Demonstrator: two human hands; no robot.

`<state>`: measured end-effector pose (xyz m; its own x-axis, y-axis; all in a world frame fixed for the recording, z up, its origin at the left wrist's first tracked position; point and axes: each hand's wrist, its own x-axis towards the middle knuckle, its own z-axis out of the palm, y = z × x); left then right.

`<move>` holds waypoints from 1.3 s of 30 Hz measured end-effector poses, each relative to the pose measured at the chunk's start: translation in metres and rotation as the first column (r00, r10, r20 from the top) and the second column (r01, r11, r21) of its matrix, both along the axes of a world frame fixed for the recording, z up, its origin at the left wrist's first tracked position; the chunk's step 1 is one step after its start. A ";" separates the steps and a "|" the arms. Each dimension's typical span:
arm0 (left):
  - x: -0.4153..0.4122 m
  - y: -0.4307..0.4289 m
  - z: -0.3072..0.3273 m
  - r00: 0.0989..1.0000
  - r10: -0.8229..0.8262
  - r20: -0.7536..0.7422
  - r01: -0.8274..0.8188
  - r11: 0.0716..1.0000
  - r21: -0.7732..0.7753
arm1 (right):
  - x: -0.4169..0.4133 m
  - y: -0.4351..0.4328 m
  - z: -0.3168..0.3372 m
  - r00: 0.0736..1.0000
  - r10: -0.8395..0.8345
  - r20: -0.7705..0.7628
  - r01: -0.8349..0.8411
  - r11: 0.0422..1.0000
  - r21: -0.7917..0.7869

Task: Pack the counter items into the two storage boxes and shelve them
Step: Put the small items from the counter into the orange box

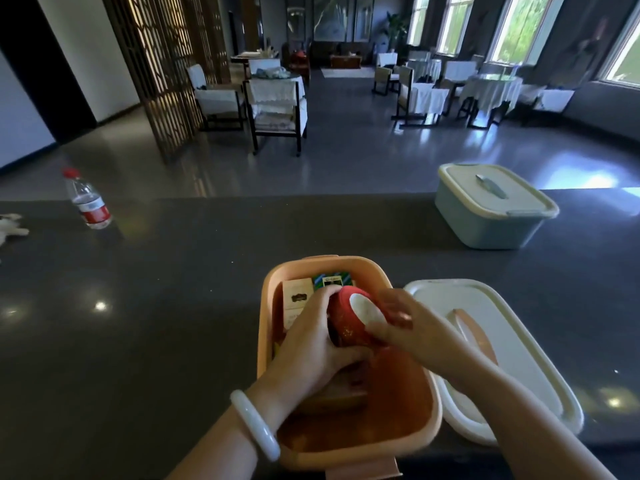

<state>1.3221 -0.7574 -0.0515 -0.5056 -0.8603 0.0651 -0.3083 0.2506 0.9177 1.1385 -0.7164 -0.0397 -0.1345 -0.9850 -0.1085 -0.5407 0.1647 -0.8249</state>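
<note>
An open orange storage box [429,420] sits on the dark counter [156,306] right in front of me. Inside it, both hands hold a red bowl [346,327] tipped on its side, its white base facing up. My left hand [311,344] grips the bowl's left side; my right hand [405,327] holds its right rim. A beige carton [294,299] and a green packet [334,280] stand at the box's far end. The box's white lid [512,358] lies flat just to the right. A blue storage box [491,209] stands closed at the far right.
A clear water bottle [88,199] with a red cap and red label stands at the far left of the counter. A small white object [10,228] lies at the left edge. Beyond the counter is a dining room with chairs and covered tables.
</note>
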 end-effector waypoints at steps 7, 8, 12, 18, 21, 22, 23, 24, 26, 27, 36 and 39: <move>-0.003 -0.001 -0.011 0.976 -0.040 0.215 0.071 0.988 -0.139 | -0.016 -0.021 -0.011 0.962 -0.210 -0.176 0.195 0.976 -0.101; -0.006 -0.002 -0.011 0.971 -0.051 0.236 0.085 0.987 -0.139 | -0.016 -0.025 -0.017 0.963 -0.197 -0.183 0.186 0.980 -0.073; -0.021 -0.004 -0.011 0.947 -0.067 0.314 0.139 0.967 -0.212 | -0.018 -0.032 -0.039 0.971 -0.163 -0.174 0.156 0.986 -0.052; -0.027 -0.004 -0.017 0.906 -0.088 0.414 0.185 0.962 -0.201 | -0.020 -0.032 -0.048 0.984 -0.130 -0.120 0.119 0.989 -0.093; -0.023 -0.002 -0.028 0.904 -0.071 0.422 0.162 0.969 -0.184 | -0.020 -0.031 -0.049 0.986 -0.143 -0.089 0.133 0.986 -0.102; -0.023 -0.002 -0.029 0.903 -0.057 0.426 0.149 0.971 -0.187 | -0.020 -0.032 -0.050 0.985 -0.147 -0.085 0.138 0.985 -0.105; -0.023 -0.002 -0.030 0.899 -0.042 0.435 0.140 0.970 -0.196 | -0.019 -0.032 -0.051 0.985 -0.150 -0.079 0.142 0.984 -0.104; -0.024 -0.003 -0.030 0.893 -0.030 0.449 0.138 0.968 -0.209 | -0.020 -0.032 -0.051 0.986 -0.153 -0.074 0.144 0.984 -0.106; -0.026 -0.003 -0.029 0.885 -0.023 0.465 0.134 0.969 -0.207 | -0.020 -0.032 -0.053 0.986 -0.153 -0.066 0.144 0.983 -0.114; -0.026 -0.003 -0.029 0.887 -0.022 0.462 0.130 0.971 -0.202 | -0.019 -0.032 -0.053 0.987 -0.152 -0.060 0.144 0.982 -0.120; -0.031 0.003 -0.029 0.835 -0.014 0.550 0.229 0.917 -0.325 | -0.021 -0.031 -0.059 0.985 -0.165 -0.047 0.159 0.981 -0.108; -0.031 -0.001 -0.037 0.818 0.028 0.574 0.243 0.889 -0.388 | -0.021 -0.032 -0.061 0.985 -0.167 -0.038 0.162 0.981 -0.103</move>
<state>1.2908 -0.7581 -0.0884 -0.6563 -0.7490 0.0908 -0.6697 0.6338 0.3871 1.1174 -0.7479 -0.1002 -0.2980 -0.9546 -0.0014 -0.5508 0.1732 -0.8165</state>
